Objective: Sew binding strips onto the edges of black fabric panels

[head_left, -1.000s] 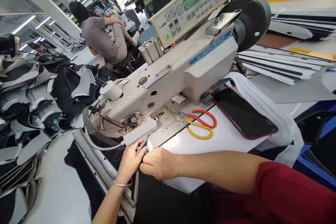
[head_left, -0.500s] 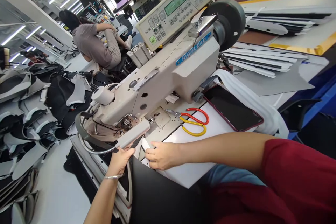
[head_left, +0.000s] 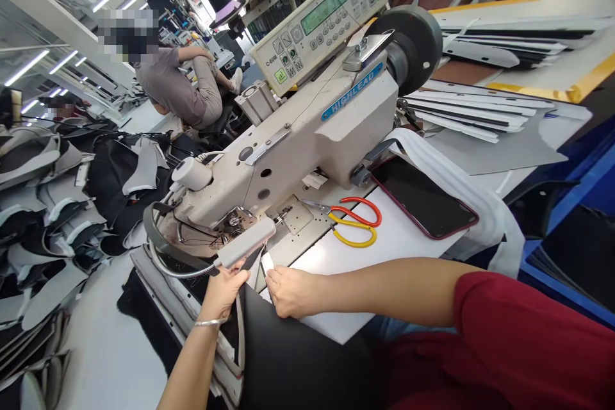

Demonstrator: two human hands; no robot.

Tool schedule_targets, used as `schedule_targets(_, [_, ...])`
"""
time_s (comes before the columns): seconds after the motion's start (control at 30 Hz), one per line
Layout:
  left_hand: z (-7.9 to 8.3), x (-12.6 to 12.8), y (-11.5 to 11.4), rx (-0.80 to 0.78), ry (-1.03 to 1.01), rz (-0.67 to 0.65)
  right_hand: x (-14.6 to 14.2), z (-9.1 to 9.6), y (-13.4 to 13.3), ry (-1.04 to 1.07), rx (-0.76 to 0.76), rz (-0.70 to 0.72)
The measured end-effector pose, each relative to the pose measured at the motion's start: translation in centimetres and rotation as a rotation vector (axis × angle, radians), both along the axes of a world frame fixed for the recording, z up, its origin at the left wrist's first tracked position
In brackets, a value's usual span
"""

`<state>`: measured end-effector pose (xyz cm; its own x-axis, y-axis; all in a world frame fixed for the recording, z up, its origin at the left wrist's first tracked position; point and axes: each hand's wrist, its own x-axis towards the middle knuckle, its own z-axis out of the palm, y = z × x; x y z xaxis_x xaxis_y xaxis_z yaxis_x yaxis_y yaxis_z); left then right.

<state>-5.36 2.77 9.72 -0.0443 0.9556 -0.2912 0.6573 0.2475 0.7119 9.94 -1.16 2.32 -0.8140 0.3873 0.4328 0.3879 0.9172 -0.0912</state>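
My left hand [head_left: 225, 291] grips the edge of a black fabric piece [head_left: 247, 261] just below the head of the sewing machine [head_left: 307, 141]. Right of it, my right hand [head_left: 293, 293] is closed, its fingers on a narrow white strip [head_left: 267, 261] that runs up toward the needle area. The needle itself is hidden behind a white lamp [head_left: 247, 243]. A large smooth black panel [head_left: 283, 365] hangs below both hands. Scissors [head_left: 355, 221] with one red and one yellow handle lie on the machine bed, beyond my right hand.
A phone [head_left: 425, 195] lies right of the scissors, beside a loop of white tape [head_left: 480, 218]. Cut strips [head_left: 471, 112] are stacked farther right. On the left, many grey and black pieces [head_left: 43, 205] lie in heaps. A seated person [head_left: 177, 86] is in the background.
My right hand has closed its fingers and shifted slightly lower by the white strip. My left hand stays nearly in place. The view has moved slightly.
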Motion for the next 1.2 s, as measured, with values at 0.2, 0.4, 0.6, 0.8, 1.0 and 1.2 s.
schedule_targets(0.2, [0.0,-0.2,0.2,-0.007,0.068,-0.036,0.6,-0.2,0.7,-0.001,0.065,-0.061])
schedule_targets(0.4, [-0.1,-0.1,0.0,-0.026,0.003,-0.015,3.8,2.4,0.6,-0.139,-0.02,-0.111])
schedule_targets(0.6, [-0.8,-0.6,0.0,-0.013,0.001,-0.057,10.1,3.6,6.5,-0.351,-0.041,-0.32])
schedule_targets(0.8, [-1.6,-1.0,-0.2,0.04,0.079,-0.148,13.0,4.5,9.8,-0.358,-0.058,-0.652])
schedule_targets(1.0, [-1.4,-1.0,-0.5,0.076,0.146,-0.199,7.0,4.3,2.3,-0.293,-0.104,-0.397])
schedule_targets(1.2, [-2.0,-1.4,-0.6,0.082,0.144,-0.208,7.5,-0.4,1.9,-0.352,-0.09,-0.443])
